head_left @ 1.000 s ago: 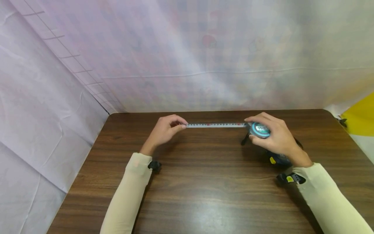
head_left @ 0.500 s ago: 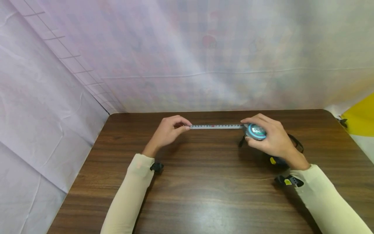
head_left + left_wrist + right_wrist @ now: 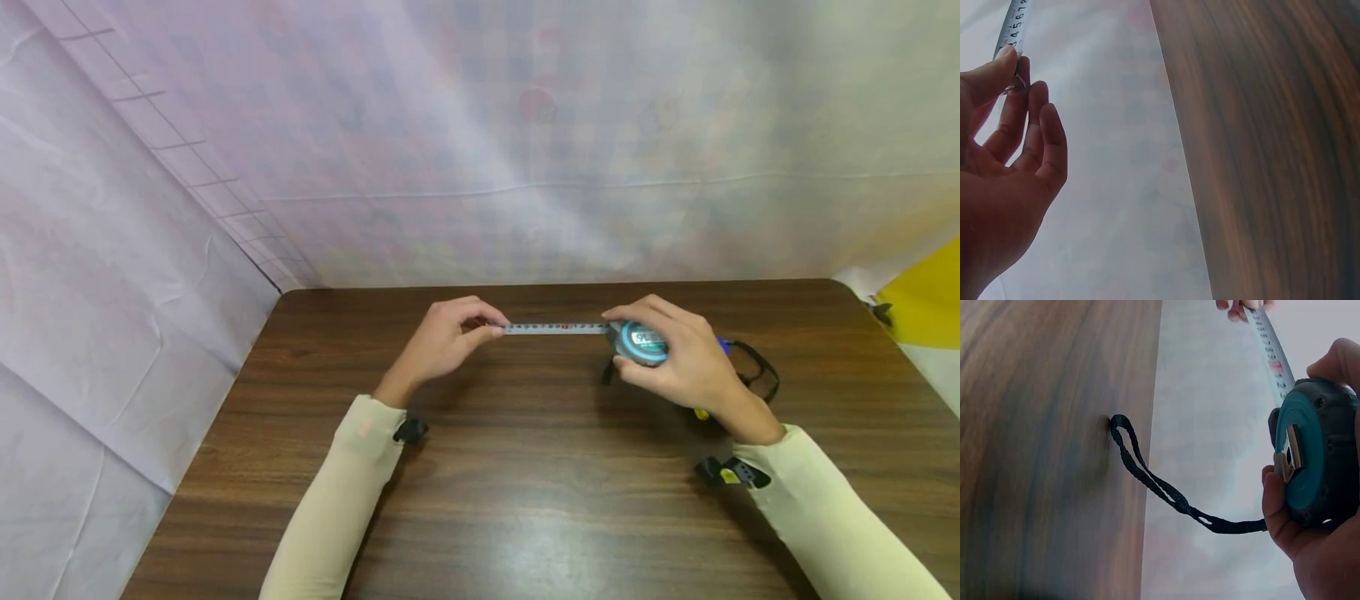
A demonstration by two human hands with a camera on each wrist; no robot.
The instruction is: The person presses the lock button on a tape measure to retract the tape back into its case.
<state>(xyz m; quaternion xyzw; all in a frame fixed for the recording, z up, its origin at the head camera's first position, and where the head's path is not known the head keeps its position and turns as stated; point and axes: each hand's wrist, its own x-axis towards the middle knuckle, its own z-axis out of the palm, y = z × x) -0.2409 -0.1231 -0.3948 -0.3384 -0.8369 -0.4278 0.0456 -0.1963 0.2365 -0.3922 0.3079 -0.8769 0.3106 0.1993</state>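
A teal and black tape measure [image 3: 643, 343] is in my right hand [image 3: 686, 354], thumb and fingers curled round its case above the table. A short length of white tape blade [image 3: 555, 329] runs out of it to the left. My left hand [image 3: 442, 343] pinches the blade's end between thumb and index finger; in the left wrist view the metal end hook [image 3: 1019, 82] shows at the fingertips. From the case a black wrist strap [image 3: 1175, 499] hangs down in the right wrist view, its loop by the table surface. A metal belt clip [image 3: 1292, 453] is on the case's side.
Behind the right hand lies a partly hidden item with a black cord loop [image 3: 767, 375] and yellow and blue parts; its kind cannot be told. The brown wooden table [image 3: 525, 500] meets a pale patterned curtain [image 3: 525, 167] at its far edge.
The two hands have come closer together, left hand moving right and right hand moving left. The exposed tape blade has become shorter. More of the item behind the right hand's cord loop shows.
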